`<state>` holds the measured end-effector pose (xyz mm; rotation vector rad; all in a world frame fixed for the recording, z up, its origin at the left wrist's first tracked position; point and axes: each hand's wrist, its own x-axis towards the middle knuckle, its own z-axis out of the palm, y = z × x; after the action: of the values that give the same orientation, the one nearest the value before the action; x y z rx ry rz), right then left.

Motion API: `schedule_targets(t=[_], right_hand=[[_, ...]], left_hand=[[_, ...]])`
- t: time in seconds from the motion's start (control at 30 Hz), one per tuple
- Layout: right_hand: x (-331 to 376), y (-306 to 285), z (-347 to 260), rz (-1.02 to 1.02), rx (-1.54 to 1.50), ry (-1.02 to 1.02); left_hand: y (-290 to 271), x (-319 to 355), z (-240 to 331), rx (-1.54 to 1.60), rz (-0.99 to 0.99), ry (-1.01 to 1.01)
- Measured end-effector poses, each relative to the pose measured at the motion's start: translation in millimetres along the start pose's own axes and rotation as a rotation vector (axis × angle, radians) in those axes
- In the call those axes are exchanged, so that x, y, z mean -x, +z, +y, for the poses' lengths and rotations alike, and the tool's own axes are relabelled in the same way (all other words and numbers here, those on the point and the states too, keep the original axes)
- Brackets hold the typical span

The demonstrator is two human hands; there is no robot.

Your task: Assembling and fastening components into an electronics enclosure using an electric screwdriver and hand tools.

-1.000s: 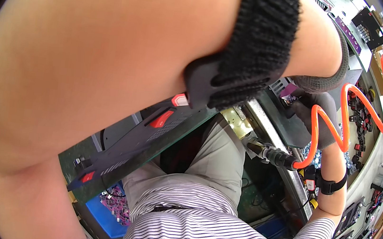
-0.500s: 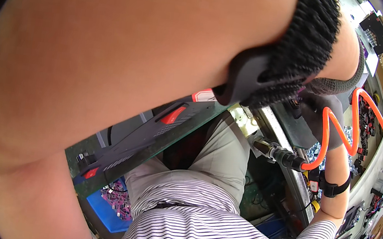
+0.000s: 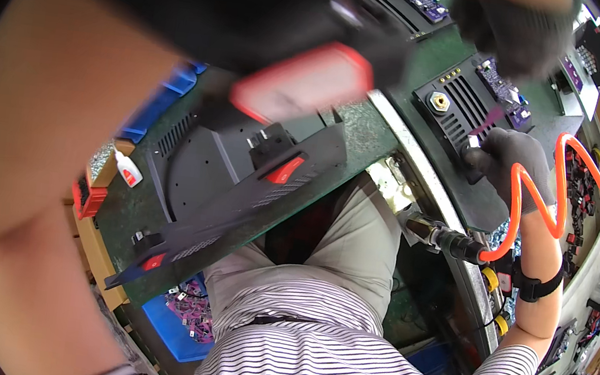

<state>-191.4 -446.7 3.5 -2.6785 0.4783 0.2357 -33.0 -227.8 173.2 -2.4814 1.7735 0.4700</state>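
My right hand [image 3: 516,165] wears a grey glove and is closed at the edge of a black slotted panel [image 3: 435,125]. Thumb and fingers pinch a short purple ribbon cable [image 3: 484,125] by its white end. The cable leads toward a purple circuit board [image 3: 505,93] lying on that panel. A round brass fitting [image 3: 439,102] sits near the panel's corner. My left hand [image 3: 513,34], gloved too, hovers beyond the board; blur and angle hide its fingers. My left forearm crosses the upper left, wearing a black strapped device with a red-edged white label [image 3: 305,83].
A coiled orange air hose [image 3: 556,189] runs beside my right hand to a coupling [image 3: 450,243]. A large black housing [image 3: 241,180] stands on the green bench at left, near a white bottle [image 3: 128,169]. Below is a blue bin [image 3: 177,337] of purple parts. Another board-bearing panel [image 3: 404,9] lies at the top.
My left forearm has swung upward, uncovering the slotted panel, the boards and the black housing. The purple cable in my right hand has come into sight.
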Motion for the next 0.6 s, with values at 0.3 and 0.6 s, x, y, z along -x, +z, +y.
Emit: schedule_targets(t=[0.3, 0.6], right_hand=[[-5, 12, -2, 0.069, 0.357, 0.198], [13, 4, 1, 0.239, 0.081, 0.012]], left_hand=[[-63, 136, -63, 0.160, 0.282, -0.385], [36, 353, -44, 0.483, 0.108, -0.975]])
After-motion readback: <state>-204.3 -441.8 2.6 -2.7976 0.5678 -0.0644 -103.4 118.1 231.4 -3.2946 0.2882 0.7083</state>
